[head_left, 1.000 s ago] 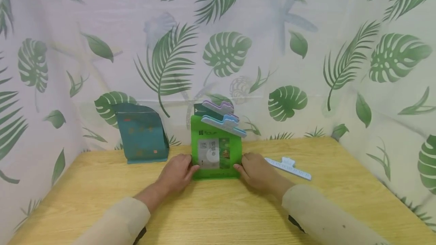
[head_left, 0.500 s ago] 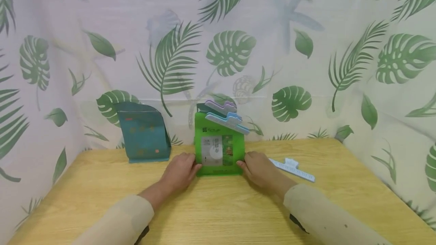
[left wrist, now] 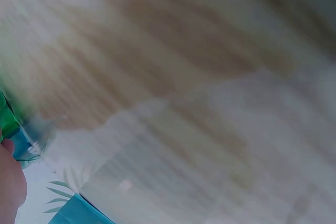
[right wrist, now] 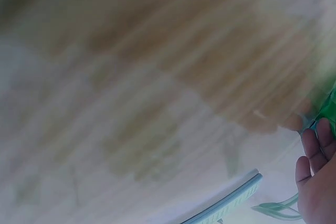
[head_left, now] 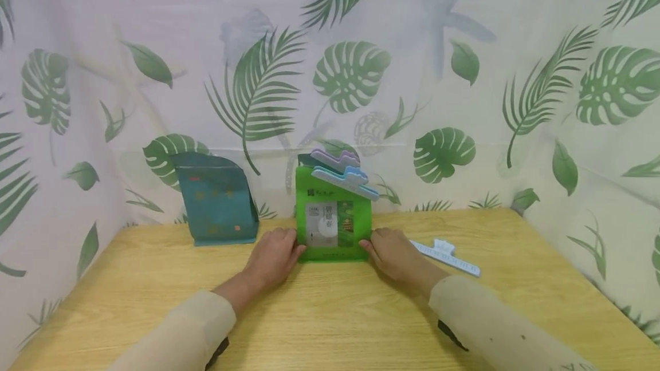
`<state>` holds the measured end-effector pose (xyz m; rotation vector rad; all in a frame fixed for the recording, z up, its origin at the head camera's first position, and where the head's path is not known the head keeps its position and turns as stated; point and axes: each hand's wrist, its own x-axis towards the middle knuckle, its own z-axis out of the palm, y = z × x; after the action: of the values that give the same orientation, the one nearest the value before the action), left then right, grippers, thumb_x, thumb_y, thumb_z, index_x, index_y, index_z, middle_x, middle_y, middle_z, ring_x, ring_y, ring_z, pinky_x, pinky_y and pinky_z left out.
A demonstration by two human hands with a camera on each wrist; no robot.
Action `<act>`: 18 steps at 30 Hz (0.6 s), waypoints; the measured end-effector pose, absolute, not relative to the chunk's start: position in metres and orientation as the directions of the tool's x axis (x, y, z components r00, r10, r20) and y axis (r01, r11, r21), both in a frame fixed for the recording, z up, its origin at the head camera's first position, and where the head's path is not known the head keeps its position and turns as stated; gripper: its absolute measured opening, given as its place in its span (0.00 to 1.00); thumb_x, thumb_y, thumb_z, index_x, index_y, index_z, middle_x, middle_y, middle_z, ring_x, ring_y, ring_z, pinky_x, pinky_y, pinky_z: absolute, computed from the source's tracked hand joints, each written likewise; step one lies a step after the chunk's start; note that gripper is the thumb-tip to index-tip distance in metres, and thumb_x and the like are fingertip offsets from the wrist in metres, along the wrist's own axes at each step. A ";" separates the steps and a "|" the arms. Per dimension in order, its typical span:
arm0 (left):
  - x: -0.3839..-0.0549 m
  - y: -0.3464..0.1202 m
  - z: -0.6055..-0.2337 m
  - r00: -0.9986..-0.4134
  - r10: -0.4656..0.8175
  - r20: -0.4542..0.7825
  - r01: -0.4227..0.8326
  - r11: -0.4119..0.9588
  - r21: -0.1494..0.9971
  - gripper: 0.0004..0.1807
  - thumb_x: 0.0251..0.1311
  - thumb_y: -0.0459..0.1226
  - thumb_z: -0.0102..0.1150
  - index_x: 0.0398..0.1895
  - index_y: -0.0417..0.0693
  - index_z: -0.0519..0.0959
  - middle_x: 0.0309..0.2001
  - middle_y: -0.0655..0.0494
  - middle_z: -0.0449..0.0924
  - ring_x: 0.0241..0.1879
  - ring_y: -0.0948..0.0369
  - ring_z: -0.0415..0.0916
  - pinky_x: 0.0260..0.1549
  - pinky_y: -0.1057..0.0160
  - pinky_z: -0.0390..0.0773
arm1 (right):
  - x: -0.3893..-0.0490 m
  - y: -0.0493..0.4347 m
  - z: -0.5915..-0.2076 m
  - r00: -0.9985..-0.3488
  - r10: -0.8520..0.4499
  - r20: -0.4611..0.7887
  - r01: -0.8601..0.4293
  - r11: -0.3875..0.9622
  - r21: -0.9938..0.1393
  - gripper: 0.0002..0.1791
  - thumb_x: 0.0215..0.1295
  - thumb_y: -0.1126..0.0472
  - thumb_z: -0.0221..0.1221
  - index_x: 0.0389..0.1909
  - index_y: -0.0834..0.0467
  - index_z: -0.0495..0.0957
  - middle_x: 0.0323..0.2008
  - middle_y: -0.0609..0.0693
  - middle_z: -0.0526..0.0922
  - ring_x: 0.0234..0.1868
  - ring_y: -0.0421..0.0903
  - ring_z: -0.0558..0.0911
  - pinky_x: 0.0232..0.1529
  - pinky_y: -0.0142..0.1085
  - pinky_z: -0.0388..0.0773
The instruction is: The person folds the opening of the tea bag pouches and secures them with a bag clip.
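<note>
An upright bright green tea pouch point(head_left: 330, 255) stands mid-table. A blue sealing clip point(head_left: 346, 181) sits slanted across its top right corner. My left hand point(head_left: 273, 256) grips the pouch's lower left edge, thumb at the front. At the lower right edge my right hand point(head_left: 394, 253) holds it the same way, its fingers partly hidden behind. Directly behind is a dark teal bag point(head_left: 305, 160), mostly hidden, with a purple clip point(head_left: 335, 159) at its top. In the wrist views only parts of my left hand point(left wrist: 9, 187) and right hand point(right wrist: 320, 187) show, beside green pouch edges.
Another teal bag point(head_left: 219, 205), unclipped, stands to the left near the back of the wooden table point(head_left: 330, 314). A pale blue clip point(head_left: 446, 257) lies right of my right hand. A leaf-patterned cloth point(head_left: 392, 102) hangs behind the table.
Both hands have slid the green pouch a little farther back, closer to the bag behind it. The grip is unchanged, and the head view has shifted slightly.
</note>
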<state>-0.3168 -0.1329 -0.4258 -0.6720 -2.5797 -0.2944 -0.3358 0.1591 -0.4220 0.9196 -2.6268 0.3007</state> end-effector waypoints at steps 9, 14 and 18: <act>-0.313 -0.135 -0.422 -0.820 0.383 0.424 0.474 0.871 0.130 0.12 0.71 0.43 0.56 0.32 0.47 0.72 0.26 0.56 0.72 0.30 0.57 0.71 0.37 0.55 0.73 | -0.336 0.156 -0.417 -0.750 -0.549 0.370 -0.624 0.773 -0.117 0.24 0.78 0.53 0.49 0.17 0.51 0.68 0.18 0.45 0.72 0.22 0.44 0.73 0.34 0.45 0.76; -0.311 -0.138 -0.423 -0.834 0.375 0.405 0.465 0.872 0.151 0.11 0.73 0.43 0.52 0.33 0.47 0.72 0.26 0.56 0.71 0.30 0.57 0.70 0.36 0.55 0.71 | -0.333 0.156 -0.415 -0.810 -0.506 0.295 -0.570 0.797 -0.200 0.26 0.79 0.51 0.47 0.15 0.50 0.67 0.15 0.43 0.68 0.19 0.41 0.70 0.28 0.39 0.74; -0.311 -0.141 -0.424 -0.827 0.378 0.416 0.474 0.867 0.154 0.11 0.72 0.43 0.53 0.32 0.48 0.72 0.26 0.57 0.71 0.30 0.57 0.70 0.37 0.55 0.72 | -0.328 0.156 -0.415 -0.858 -0.462 0.225 -0.511 0.816 -0.272 0.27 0.79 0.51 0.46 0.15 0.51 0.66 0.13 0.44 0.66 0.18 0.41 0.69 0.25 0.37 0.70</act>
<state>-0.3105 -0.1414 -0.4235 -0.6324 -2.6633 -0.3543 -0.3279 0.1556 -0.4150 0.7682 -2.8506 0.4902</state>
